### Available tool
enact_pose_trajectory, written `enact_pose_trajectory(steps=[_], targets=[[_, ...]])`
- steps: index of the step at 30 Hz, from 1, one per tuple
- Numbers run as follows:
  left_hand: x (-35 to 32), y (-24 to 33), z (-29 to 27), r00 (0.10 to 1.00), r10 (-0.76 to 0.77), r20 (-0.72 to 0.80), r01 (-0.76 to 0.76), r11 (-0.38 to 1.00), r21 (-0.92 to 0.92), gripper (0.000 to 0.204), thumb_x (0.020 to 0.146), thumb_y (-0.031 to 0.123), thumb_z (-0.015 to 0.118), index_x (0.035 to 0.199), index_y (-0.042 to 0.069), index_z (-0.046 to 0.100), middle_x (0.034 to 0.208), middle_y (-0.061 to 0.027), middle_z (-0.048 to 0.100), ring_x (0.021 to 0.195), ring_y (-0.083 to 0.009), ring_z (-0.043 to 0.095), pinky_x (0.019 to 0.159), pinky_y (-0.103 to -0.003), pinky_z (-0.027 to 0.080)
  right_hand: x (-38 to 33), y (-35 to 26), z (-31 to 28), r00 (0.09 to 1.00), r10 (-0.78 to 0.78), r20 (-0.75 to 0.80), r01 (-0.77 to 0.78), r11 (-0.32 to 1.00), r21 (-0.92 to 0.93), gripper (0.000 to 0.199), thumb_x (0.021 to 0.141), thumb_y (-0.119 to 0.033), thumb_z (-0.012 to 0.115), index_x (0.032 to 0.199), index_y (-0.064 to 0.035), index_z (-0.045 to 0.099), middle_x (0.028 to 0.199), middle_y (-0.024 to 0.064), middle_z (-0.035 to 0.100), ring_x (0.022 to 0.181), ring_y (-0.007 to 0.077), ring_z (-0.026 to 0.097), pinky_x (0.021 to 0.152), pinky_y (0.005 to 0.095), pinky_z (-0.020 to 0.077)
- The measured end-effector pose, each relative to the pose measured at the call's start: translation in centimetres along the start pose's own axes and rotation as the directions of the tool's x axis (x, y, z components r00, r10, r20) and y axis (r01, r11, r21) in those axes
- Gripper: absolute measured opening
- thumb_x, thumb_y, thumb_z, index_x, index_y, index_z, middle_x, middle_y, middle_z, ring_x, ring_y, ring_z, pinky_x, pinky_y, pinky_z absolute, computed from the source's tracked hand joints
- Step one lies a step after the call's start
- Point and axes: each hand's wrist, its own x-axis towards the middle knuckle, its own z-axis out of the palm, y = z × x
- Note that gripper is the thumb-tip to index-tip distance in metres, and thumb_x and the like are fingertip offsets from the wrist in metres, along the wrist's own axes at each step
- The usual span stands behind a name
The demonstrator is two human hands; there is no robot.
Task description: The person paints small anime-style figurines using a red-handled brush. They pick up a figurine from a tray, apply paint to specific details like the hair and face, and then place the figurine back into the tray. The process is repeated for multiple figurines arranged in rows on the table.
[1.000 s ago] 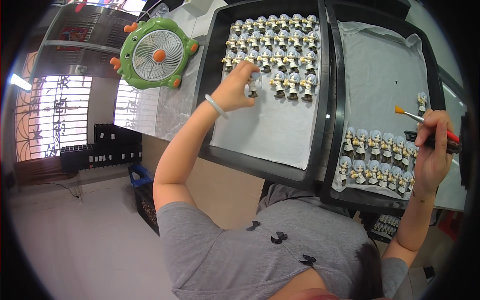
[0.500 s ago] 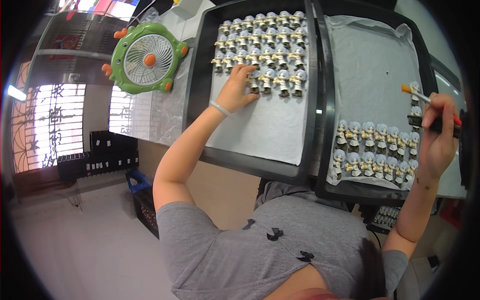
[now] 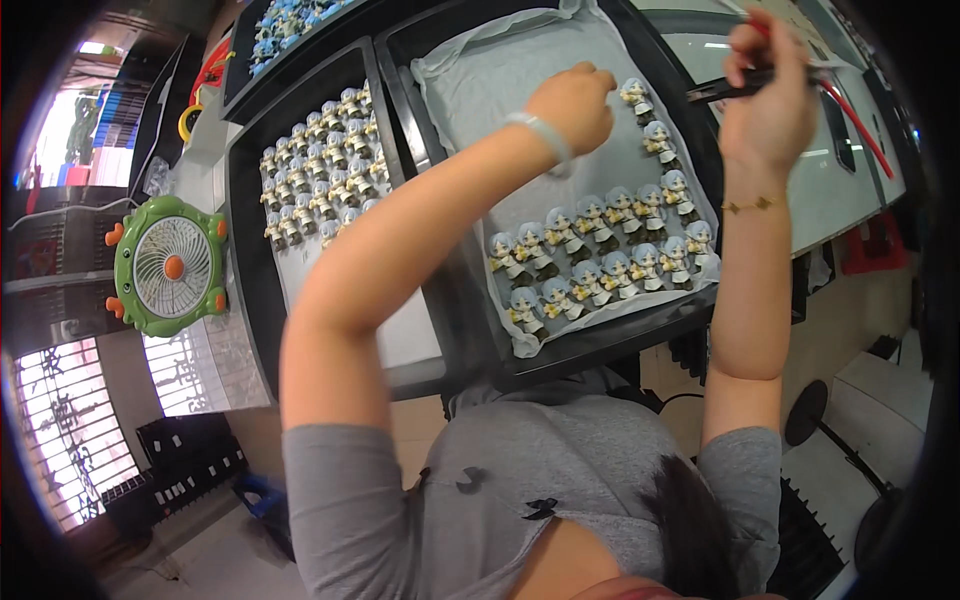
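Small chibi-style figurines (image 3: 592,283) with pale blue-grey hair and white-and-gold clothes stand in rows along the near and right sides of the right tray (image 3: 560,368), which is lined with white sheet. My left hand (image 3: 572,108) hangs over that tray, just left of the upper right figurine (image 3: 636,99). Its fingers are curled, and whatever they may hold is hidden. Beyond the tray's right edge, my right hand (image 3: 765,105) is raised and slightly blurred. It grips a slim black tool (image 3: 715,90) and a thin brush (image 3: 733,8), whose tip is out of the picture.
The left tray (image 3: 415,378) holds more figurines (image 3: 320,165), partly behind my left arm. A third tray of blue pieces (image 3: 285,35) lies at the far left. A green fan (image 3: 172,267) stands left of the trays. A red stick-like thing (image 3: 860,130) is at the right.
My left hand has gone from the front row of figurines in the left tray to above the right tray. My right hand has lifted farther away. The view has turned rightward.
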Motion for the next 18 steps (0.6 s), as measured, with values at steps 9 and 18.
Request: enact_pose_trajectory(steps=[9, 18], targets=[[7.8, -2.0, 6.1, 0.892, -0.398, 0.216, 0.431, 0.893, -0.134, 0.047, 0.064, 0.032, 0.064, 0.099, 0.001, 0.056, 0.099, -0.0204, 0.057, 0.091, -0.0303, 0.057, 0.079, -0.034, 0.045, -2.0, 0.0, 1.9, 0.984, 0.16, 0.077, -0.153, 0.984, -0.087, 0.02, 0.087, -0.02, 0.045, 0.078, -0.0037, 0.052, 0.057, 0.0005, 0.047, 0.046, 0.0034, 0.036, 0.041, 0.0164, 0.0267], [-10.7, -1.3, -10.7, 0.883, -0.25, 0.398, 0.422, 0.049, -0.905, 0.044, 0.087, 0.015, 0.041, 0.128, 0.004, 0.029, 0.115, -0.0167, 0.047, 0.102, -0.0278, 0.05, 0.093, -0.039, 0.036, -5.7, -1.9, 3.5, 0.887, 0.205, 0.415, -0.213, 0.977, -0.027, 0.024, 0.087, -0.017, 0.041, 0.088, 0.0018, 0.056, 0.061, 0.0031, 0.05, 0.054, 0.0063, 0.038, 0.049, 0.0189, 0.0269]])
